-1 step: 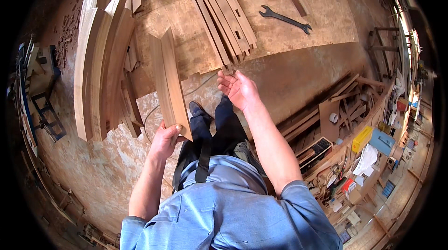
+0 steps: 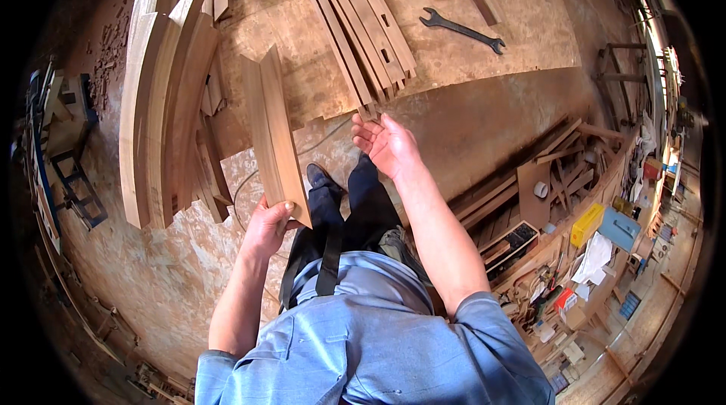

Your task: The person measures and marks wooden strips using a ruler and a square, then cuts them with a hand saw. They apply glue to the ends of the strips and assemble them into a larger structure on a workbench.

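Note:
My left hand [image 2: 266,225] is closed around the near end of a wooden board [image 2: 276,133], with the thumb on top. The board appears to have a lengthwise step or second face along it, and points away from me. My right hand [image 2: 387,146] is palm up, its fingers curled. Its thumb and fingertips meet the narrow end of a wooden slat [image 2: 368,112], which sticks out past the table's near edge. That slat belongs to a row of long curved slats [image 2: 355,27], some with small slots cut in them.
A dark double open-ended wrench [image 2: 463,31] lies on the plywood tabletop [image 2: 514,49]. Large curved timbers [image 2: 162,117] stand stacked to the left. Scrap wood [image 2: 560,167] is heaped at the right, beside a workbench holding a yellow-and-blue box [image 2: 605,227]. A cable [image 2: 240,193] crosses the floor.

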`<action>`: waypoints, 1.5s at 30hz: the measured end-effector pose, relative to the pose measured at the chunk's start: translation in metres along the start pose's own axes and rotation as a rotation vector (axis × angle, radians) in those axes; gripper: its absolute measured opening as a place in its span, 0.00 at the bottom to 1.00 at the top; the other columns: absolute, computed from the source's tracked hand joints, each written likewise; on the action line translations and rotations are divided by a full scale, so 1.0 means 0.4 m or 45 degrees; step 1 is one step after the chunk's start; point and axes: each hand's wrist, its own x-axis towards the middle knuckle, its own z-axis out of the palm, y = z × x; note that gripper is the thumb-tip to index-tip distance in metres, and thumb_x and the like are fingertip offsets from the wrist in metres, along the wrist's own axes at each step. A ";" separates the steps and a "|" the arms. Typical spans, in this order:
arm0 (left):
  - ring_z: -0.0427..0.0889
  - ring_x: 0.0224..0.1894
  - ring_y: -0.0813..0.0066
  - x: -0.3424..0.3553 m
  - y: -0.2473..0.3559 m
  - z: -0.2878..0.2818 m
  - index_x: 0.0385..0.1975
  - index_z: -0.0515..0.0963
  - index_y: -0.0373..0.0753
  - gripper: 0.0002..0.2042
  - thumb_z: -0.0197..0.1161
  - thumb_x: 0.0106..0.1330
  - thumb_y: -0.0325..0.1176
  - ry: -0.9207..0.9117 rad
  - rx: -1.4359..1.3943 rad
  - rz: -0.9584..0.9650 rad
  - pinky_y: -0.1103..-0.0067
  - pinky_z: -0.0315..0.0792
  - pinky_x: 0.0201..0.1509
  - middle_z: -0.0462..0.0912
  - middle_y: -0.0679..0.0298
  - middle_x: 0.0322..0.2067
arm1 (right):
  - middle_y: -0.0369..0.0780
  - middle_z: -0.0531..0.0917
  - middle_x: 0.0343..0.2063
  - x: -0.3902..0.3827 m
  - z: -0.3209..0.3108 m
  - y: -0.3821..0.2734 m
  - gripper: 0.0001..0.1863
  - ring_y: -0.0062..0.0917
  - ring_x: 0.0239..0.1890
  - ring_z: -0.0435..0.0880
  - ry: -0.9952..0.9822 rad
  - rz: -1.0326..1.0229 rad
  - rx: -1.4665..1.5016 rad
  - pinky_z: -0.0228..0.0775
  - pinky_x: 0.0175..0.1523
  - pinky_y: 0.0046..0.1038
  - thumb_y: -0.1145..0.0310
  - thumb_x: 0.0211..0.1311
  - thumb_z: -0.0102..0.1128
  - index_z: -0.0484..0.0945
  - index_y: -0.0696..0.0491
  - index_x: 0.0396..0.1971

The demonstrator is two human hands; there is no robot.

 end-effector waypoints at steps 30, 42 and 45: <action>0.83 0.40 0.66 0.002 -0.007 -0.020 0.53 0.68 0.39 0.24 0.68 0.56 0.29 0.036 -0.057 -0.006 0.65 0.83 0.38 0.80 0.62 0.41 | 0.45 0.83 0.34 0.009 0.015 0.045 0.16 0.33 0.33 0.83 0.007 0.085 -0.086 0.79 0.39 0.37 0.60 0.74 0.42 0.72 0.57 0.44; 0.83 0.40 0.66 0.003 -0.009 -0.021 0.54 0.68 0.39 0.24 0.66 0.57 0.28 0.021 -0.073 -0.018 0.66 0.83 0.38 0.80 0.61 0.42 | 0.45 0.83 0.32 0.025 0.008 0.046 0.12 0.34 0.29 0.83 -0.016 0.184 -0.049 0.79 0.36 0.41 0.59 0.73 0.45 0.67 0.53 0.42; 0.83 0.40 0.67 0.004 -0.013 -0.028 0.54 0.68 0.40 0.24 0.66 0.57 0.28 0.009 -0.079 -0.018 0.67 0.83 0.37 0.80 0.61 0.41 | 0.46 0.83 0.33 0.023 0.008 0.055 0.11 0.34 0.29 0.83 -0.022 0.167 -0.053 0.79 0.36 0.40 0.59 0.73 0.46 0.66 0.52 0.43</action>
